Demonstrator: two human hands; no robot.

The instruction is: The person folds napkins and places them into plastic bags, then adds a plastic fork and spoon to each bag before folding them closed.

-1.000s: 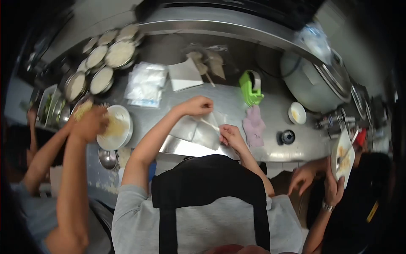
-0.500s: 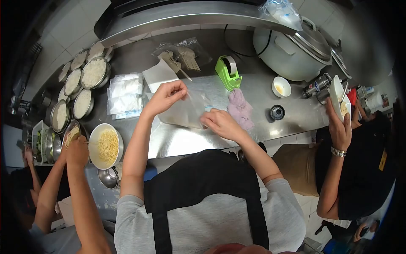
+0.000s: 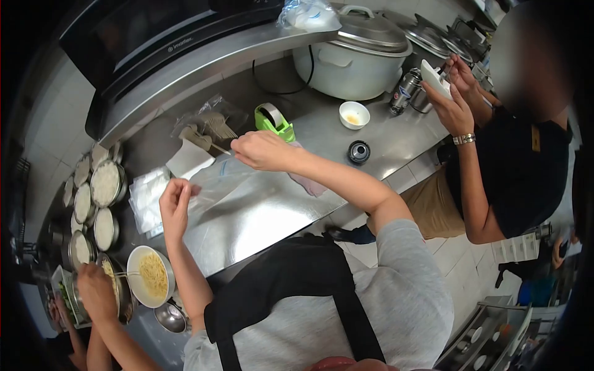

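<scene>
A clear plastic bag (image 3: 218, 181) stretches between my two hands above the steel counter. My left hand (image 3: 176, 207), fingers bent into a pinch, is at its near left end. With closed fingers, my right hand (image 3: 263, 150) grips the bag's far right end, just in front of the green tape dispenser (image 3: 283, 131). White paper (image 3: 189, 159) and a stack of flat white packets in clear plastic (image 3: 148, 195) lie beyond my left hand. Wooden forks and spoons (image 3: 215, 125) in clear bags lie behind the paper. My right forearm partly covers a pinkish cloth (image 3: 309, 185).
Metal bowls of rice (image 3: 106, 182) crowd the left. A co-worker's hand (image 3: 98, 294) works beside a white bowl of noodles (image 3: 153, 276). At right are a large pot (image 3: 346, 65), a small bowl (image 3: 354, 115), a black lid (image 3: 359, 152) and a person holding a white dish (image 3: 434, 80).
My view has turned, shifting the counter leftward. My hands have spread farther apart, the right moving away and the left nearer, drawing the bag out between them.
</scene>
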